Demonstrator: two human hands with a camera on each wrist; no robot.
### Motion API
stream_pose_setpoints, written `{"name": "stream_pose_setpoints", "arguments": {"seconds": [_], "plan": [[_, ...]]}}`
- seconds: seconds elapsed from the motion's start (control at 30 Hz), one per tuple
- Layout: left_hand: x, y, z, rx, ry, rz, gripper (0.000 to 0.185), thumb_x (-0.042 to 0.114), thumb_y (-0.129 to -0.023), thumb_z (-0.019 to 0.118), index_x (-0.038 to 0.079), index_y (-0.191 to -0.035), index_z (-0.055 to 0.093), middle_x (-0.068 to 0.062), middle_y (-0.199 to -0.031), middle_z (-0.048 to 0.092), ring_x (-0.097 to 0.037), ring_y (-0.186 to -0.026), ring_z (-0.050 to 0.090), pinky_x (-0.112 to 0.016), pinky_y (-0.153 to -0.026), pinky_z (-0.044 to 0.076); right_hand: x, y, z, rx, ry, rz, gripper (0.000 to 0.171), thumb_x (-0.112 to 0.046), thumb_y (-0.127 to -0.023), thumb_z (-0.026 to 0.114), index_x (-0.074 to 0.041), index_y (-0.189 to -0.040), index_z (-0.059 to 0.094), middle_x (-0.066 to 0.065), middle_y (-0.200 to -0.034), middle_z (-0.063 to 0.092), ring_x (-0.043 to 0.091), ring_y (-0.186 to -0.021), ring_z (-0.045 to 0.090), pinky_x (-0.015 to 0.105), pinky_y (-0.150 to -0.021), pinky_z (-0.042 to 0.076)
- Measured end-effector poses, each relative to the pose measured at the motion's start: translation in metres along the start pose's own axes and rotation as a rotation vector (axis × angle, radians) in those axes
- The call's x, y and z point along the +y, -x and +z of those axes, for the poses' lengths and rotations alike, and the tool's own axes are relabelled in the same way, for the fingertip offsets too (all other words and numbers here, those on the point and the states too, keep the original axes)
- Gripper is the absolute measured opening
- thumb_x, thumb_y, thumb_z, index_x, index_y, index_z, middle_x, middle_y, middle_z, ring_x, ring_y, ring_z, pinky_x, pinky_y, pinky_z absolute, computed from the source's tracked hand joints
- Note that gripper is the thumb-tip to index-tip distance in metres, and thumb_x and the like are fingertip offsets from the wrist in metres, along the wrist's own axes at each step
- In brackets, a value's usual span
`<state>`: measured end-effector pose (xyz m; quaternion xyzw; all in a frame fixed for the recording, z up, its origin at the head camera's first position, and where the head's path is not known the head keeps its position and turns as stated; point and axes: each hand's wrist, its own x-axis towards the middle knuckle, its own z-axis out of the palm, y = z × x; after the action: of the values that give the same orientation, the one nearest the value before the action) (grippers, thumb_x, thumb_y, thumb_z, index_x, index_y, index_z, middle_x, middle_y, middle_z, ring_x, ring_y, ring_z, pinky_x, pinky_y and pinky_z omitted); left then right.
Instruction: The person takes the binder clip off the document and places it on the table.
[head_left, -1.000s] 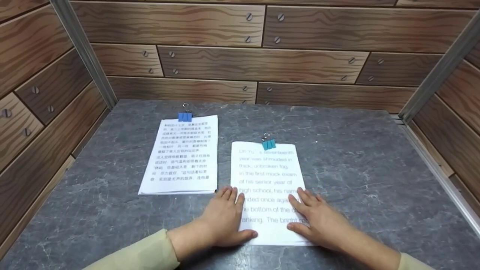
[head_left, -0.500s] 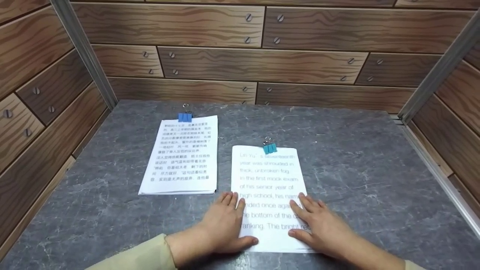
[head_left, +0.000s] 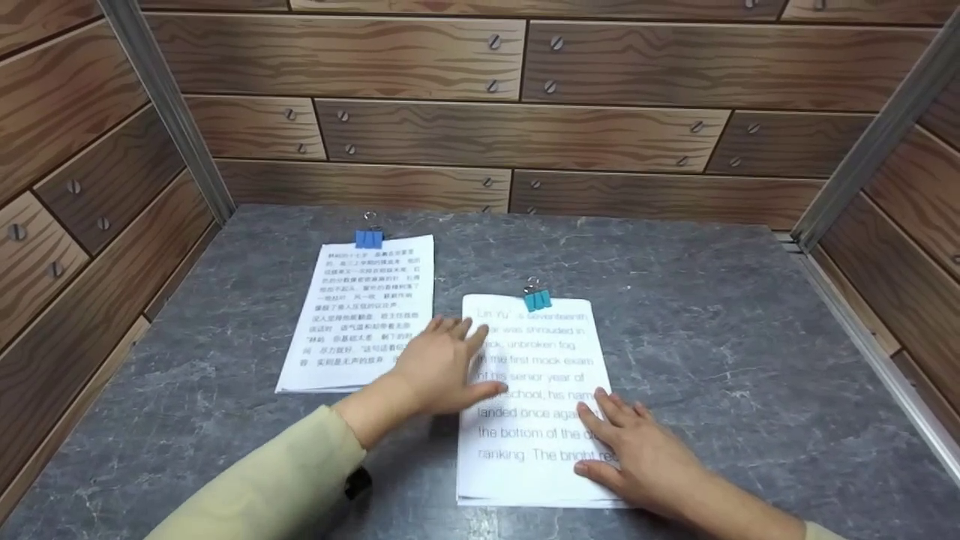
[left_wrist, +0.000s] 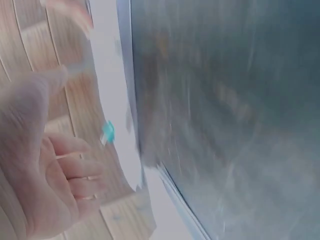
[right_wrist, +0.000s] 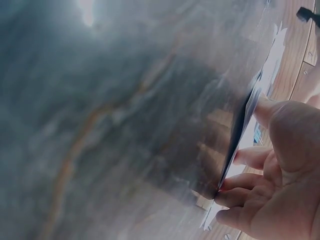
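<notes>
A clipped stack of white sheets with large English print [head_left: 536, 480] lies before me, a teal binder clip [head_left: 537, 301] on its far edge. My right hand [head_left: 645, 451] rests on its near right side, fingers straight and spread; the right wrist view shows fingertips [right_wrist: 232, 197] at the paper's edge. My left hand [head_left: 439, 367] hovers over the stack's left edge and the gap beside it, fingers loosely spread, holding nothing. In the left wrist view that hand [left_wrist: 37, 165] appears apart from the sheets. A second stack, with Chinese print [head_left: 367, 300], lies to the left under a blue binder clip [head_left: 369, 239].
Both stacks lie on a grey marbled tabletop [head_left: 720, 337]. Wood-plank patterned walls [head_left: 420, 135] stand behind and on both sides, with metal corner posts [head_left: 874, 135]. A small black object [head_left: 358, 484] shows under the left sleeve.
The English stack slid slightly toward me with both hands on it. Then my left hand lifted off its lower left edge and moved forward. My right hand stays on the stack.
</notes>
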<state>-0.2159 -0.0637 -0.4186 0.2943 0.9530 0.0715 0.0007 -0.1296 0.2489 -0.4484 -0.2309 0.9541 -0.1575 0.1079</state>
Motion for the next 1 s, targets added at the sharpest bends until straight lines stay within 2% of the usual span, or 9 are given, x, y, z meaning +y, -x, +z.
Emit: {"name": "stream_pose_setpoints", "arguments": {"seconds": [0.2, 0.4, 0.6, 0.73, 1.0], "plan": [[-0.026, -0.023, 0.006, -0.044, 0.051, -0.046, 0.101, 0.078, -0.095, 0.057, 0.011, -0.167, 0.035, -0.031, -0.165, 0.034, -0.048, -0.155, 0.029, -0.056, -0.128, 0.02, -0.001, 0.0, 0.001, 0.002, -0.023, -0.013, 0.086, -0.064, -0.099, 0.064, -0.003, -0.158, 0.049, 0.032, -0.164, 0.034, 0.054, -0.149, 0.036, 0.073, -0.117, 0.027], [-0.041, -0.037, 0.013, -0.102, 0.065, -0.082, 0.102, 0.082, -0.092, 0.054, 0.02, -0.17, 0.029, -0.03, -0.169, 0.026, -0.049, -0.158, 0.018, -0.058, -0.128, 0.016, -0.001, 0.0, 0.001, 0.009, -0.032, -0.017, 0.086, -0.064, -0.099, 0.064, -0.003, -0.158, 0.049, 0.031, -0.165, 0.034, 0.054, -0.149, 0.036, 0.074, -0.117, 0.027], [-0.046, -0.046, 0.019, -0.164, 0.1, -0.12, 0.104, 0.084, -0.091, 0.054, 0.023, -0.171, 0.026, -0.029, -0.17, 0.024, -0.049, -0.159, 0.015, -0.054, -0.129, 0.015, -0.003, 0.001, 0.001, -0.001, -0.03, -0.008, 0.089, -0.067, -0.098, 0.062, -0.003, -0.159, 0.048, 0.031, -0.166, 0.033, 0.052, -0.15, 0.036, 0.073, -0.117, 0.028], [-0.048, -0.05, 0.022, -0.163, 0.133, -0.133, 0.104, 0.082, -0.091, 0.055, 0.023, -0.171, 0.025, -0.029, -0.169, 0.025, -0.047, -0.159, 0.016, -0.053, -0.129, 0.018, -0.003, 0.001, 0.0, -0.017, -0.039, 0.002, 0.089, -0.067, -0.098, 0.061, -0.004, -0.16, 0.047, 0.03, -0.167, 0.031, 0.052, -0.151, 0.034, 0.074, -0.117, 0.027], [-0.047, -0.056, 0.026, -0.151, 0.146, -0.111, 0.105, 0.08, -0.092, 0.057, 0.02, -0.171, 0.024, -0.03, -0.169, 0.025, -0.045, -0.16, 0.016, -0.053, -0.129, 0.019, -0.001, 0.002, -0.002, -0.015, -0.027, 0.014, 0.088, -0.067, -0.099, 0.061, -0.004, -0.159, 0.047, 0.03, -0.166, 0.031, 0.051, -0.151, 0.034, 0.073, -0.118, 0.027]]}}
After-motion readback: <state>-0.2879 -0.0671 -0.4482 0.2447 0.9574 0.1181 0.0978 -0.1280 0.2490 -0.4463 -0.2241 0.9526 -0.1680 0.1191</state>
